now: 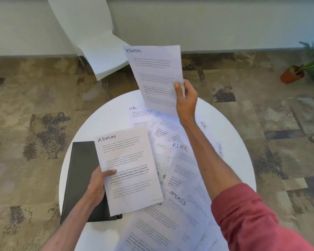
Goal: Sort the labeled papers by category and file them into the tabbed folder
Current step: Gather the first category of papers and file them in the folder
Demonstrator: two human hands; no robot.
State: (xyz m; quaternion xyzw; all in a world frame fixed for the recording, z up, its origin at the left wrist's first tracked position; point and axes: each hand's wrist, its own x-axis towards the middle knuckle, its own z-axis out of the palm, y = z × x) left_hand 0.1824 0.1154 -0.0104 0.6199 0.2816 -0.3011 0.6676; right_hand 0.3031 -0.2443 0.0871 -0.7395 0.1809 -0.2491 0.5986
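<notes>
Your left hand (98, 182) gripped the lower ADMIN paper (129, 169) at its left edge, thumb on top across the print and fingers curled beneath. The layered bottom corner suggests it may have been several sheets rather than one. This paper hung over the right half of the black folder (80, 178), which lay closed on the left side of the round white table (107, 113).

Your right hand (186, 95) pinched a second ADMIN sheet (156, 77) by its right edge and held it raised above the far side of the table.

Loose papers overlapped across the rest of the table, among them an HR sheet (140, 113) at the far side and a SPORTS sheet (185, 211) nearer you. A white chair (98, 42) stood beyond the table, and a potted plant (292, 75) stood on the floor to the far right.
</notes>
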